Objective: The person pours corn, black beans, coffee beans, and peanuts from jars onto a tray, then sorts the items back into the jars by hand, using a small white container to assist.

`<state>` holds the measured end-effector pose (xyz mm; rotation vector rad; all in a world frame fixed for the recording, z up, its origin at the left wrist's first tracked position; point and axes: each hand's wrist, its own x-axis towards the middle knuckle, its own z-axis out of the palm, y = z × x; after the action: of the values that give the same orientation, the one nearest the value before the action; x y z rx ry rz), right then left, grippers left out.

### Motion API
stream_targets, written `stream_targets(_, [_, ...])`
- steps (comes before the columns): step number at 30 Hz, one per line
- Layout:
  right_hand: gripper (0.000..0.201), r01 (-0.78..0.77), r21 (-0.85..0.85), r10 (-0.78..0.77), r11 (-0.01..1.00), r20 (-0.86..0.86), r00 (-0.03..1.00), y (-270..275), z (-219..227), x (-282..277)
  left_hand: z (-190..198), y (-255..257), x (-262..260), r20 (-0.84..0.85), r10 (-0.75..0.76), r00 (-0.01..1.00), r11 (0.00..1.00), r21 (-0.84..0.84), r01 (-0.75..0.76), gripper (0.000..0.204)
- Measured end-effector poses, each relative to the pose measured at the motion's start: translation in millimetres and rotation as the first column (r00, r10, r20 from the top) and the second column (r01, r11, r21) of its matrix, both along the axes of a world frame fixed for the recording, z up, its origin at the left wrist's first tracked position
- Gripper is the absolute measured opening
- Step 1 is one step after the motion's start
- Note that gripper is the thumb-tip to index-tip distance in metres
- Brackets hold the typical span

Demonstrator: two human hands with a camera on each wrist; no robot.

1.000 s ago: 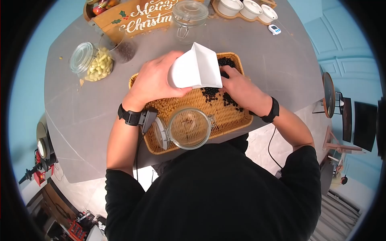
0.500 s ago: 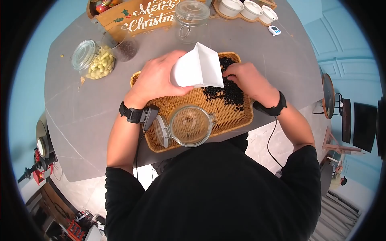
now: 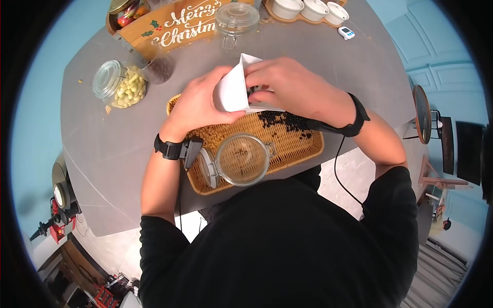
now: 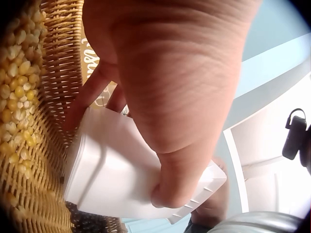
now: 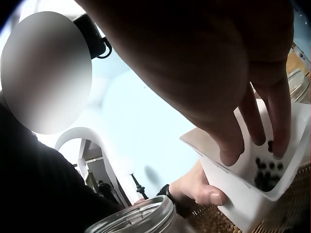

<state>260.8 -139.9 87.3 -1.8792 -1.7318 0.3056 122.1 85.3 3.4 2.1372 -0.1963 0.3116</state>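
My left hand [image 3: 197, 100] grips a white plastic container [image 3: 229, 92] by its sides, tilted so its mouth faces right, over a wicker basket [image 3: 303, 149]. My right hand [image 3: 295, 87] reaches into that mouth. In the right wrist view its fingers [image 5: 279, 121] point down inside, fairly straight and apart, just above several black beans [image 5: 266, 179]. More black beans [image 3: 282, 121] lie spread in the basket's right part, partly hidden under the right forearm. Yellow corn kernels [image 4: 19, 92] lie in the left part, below the left hand.
An open clip-top glass jar [image 3: 242, 159] lies at the basket's near side. Behind stand a jar of pale yellow pieces [image 3: 128, 91], a clear cup with dark contents [image 3: 160, 71], another glass jar [image 3: 233, 33], a Christmas-lettered wooden box [image 3: 179, 28], white ramekins [image 3: 314, 10] and a small timer [image 3: 346, 33].
My right hand has gone from picking among the black beans in the basket, up and left into the white container's mouth. The left hand keeps holding the container nearly in place.
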Motion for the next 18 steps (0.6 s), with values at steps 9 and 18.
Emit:
stream_targets(9, [0.026,0.483,-0.009,-0.483,0.875,-0.062,0.874,-45.4,-24.3,14.0,-1.6,5.4,1.7,0.049,0.177,0.983,0.979,-0.11,-0.171,0.089])
stream_targets(18, [0.053,-0.11,-0.249,0.202,0.962,0.383,0.901,-54.6,-88.6,-4.9,1.3,3.3,1.9,0.062,0.176,0.982,0.981,-0.093,-0.17,0.089])
